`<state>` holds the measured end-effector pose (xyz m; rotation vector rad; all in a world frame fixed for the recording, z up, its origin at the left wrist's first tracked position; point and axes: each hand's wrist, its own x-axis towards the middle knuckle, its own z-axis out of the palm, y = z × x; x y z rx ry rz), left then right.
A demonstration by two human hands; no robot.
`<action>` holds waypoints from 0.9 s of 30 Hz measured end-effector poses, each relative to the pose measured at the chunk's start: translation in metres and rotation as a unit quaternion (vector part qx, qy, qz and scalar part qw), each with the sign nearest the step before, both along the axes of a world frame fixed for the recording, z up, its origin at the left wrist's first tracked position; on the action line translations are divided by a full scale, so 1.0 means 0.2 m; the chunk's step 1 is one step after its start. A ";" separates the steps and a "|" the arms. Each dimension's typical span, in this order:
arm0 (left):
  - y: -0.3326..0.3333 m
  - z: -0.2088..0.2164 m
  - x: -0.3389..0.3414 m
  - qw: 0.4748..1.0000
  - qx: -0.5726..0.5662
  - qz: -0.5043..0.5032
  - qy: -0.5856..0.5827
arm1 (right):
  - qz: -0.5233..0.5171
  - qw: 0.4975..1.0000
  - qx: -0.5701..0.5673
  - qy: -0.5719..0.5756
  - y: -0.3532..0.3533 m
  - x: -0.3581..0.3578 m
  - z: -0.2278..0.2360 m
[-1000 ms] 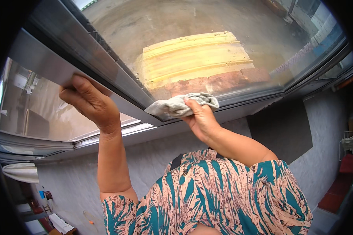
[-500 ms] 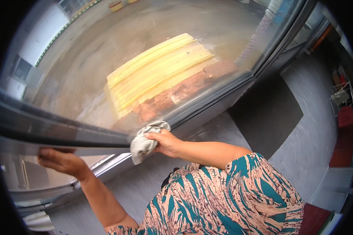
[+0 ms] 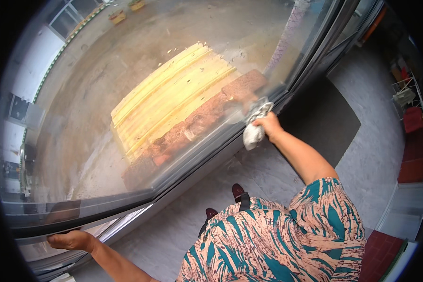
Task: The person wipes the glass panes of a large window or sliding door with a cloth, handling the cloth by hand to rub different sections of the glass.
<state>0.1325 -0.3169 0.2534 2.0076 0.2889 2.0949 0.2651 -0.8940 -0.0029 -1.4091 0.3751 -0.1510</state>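
A crumpled white-grey cloth (image 3: pixel 254 135) is bunched in my right hand (image 3: pixel 270 125), whose fingers are closed on it. The cloth presses against the lower part of a large glass pane (image 3: pixel 122 61), near the dark metal frame (image 3: pixel 230 131) along its bottom, and its reflection shows in the glass. At the far left, my left hand (image 3: pixel 71 240) is curled round the edge of the door frame (image 3: pixel 94 212). Its fingertips are partly hidden by that edge.
Beyond the glass lie a yellow ridged panel (image 3: pixel 174 89) and a row of reddish bricks (image 3: pixel 188 120). Indoors, a dark mat (image 3: pixel 331 127) covers part of the grey floor (image 3: pixel 376 113). Red items (image 3: pixel 412 141) and a wire rack (image 3: pixel 405 96) stand at right.
My right hand has slid the cloth rightward and upward along the bottom of the glass. My left hand sits lower in view, and the door frame's corner has shifted down too.
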 end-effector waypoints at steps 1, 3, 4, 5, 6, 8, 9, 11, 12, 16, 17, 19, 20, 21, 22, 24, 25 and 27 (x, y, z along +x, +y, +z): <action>-0.02 0.02 -0.01 1.000 -0.001 -0.002 0.001 | -0.032 0.997 -0.070 0.006 -0.07 0.03 0.01; 0.14 0.01 -0.06 0.991 0.092 0.092 0.034 | -0.083 0.982 -0.167 0.014 -0.24 0.08 0.00; 0.21 0.00 -0.10 0.979 0.137 0.142 0.051 | -0.106 0.975 -0.195 0.016 -0.34 0.12 -0.02; 0.17 -0.01 -0.05 0.993 0.080 0.082 0.006 | -0.153 0.958 -0.240 0.025 -0.44 0.14 -0.06; 0.16 0.00 -0.05 0.989 0.093 0.111 -0.001 | -0.189 0.946 -0.258 0.046 -0.48 0.14 0.01; 0.14 0.04 -0.02 0.970 0.149 0.187 -0.030 | -0.262 0.933 -0.247 0.016 -0.69 0.13 -0.03; 0.11 0.06 -0.05 0.990 0.097 0.093 -0.035 | -0.246 0.959 -0.118 -0.073 -0.77 0.17 -0.09; -0.10 0.02 -0.05 0.992 -0.029 -0.113 -0.037 | -0.283 0.930 -0.233 0.029 -0.65 0.13 -0.01; -0.08 0.02 -0.07 0.998 -0.008 -0.060 -0.032 | -0.295 0.917 -0.263 0.043 -0.63 0.12 -0.03; -0.22 0.10 0.11 0.999 0.008 -0.032 -0.039 | -0.286 0.946 -0.148 0.042 -0.35 0.12 -0.04; -0.22 0.08 0.14 0.998 0.052 0.019 -0.020 | -0.284 0.943 -0.170 0.038 -0.33 0.13 -0.13; -0.26 0.07 0.19 0.993 0.101 0.058 0.014 | -0.247 0.958 -0.136 0.044 -0.17 0.16 -0.25; -0.33 0.06 0.23 0.993 0.104 0.045 0.027 | -0.236 0.959 -0.147 0.057 -0.01 0.13 -0.20; -0.42 0.07 0.27 0.998 0.019 -0.056 0.018 | -0.228 0.964 -0.123 0.065 0.09 0.10 -0.18; -0.47 0.08 0.30 0.995 0.011 -0.095 0.008 | -0.206 0.970 -0.098 0.088 0.17 0.08 -0.19; -0.64 0.09 0.36 0.976 -0.069 -0.205 0.005 | -0.167 0.983 -0.044 0.063 0.34 0.05 -0.25; -0.71 0.09 0.38 0.964 -0.083 -0.251 0.026 | -0.144 0.987 -0.036 0.065 0.41 0.04 -0.28; -0.83 0.07 0.37 0.951 -0.074 -0.285 0.093 | -0.109 0.986 -0.042 0.115 0.57 0.02 -0.27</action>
